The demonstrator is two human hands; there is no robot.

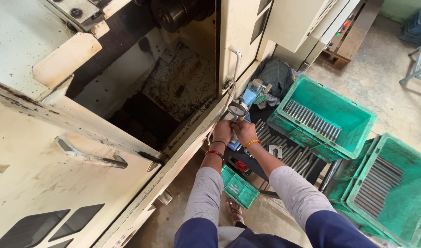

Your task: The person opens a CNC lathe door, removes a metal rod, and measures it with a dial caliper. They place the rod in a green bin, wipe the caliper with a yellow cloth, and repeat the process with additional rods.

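both hands, left hand (pixel 222 132) and right hand (pixel 244 132), sit with fingers curled around a metal rod under the dial gauge (pixel 238 109) at the bench's near edge, apparently mid-measurement; reading the dial needs steady hands.

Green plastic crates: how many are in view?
3, maybe more hidden. One crate of rods sits right of the gauge stand, another at the far right edge, and a small crate lies below the forearms.
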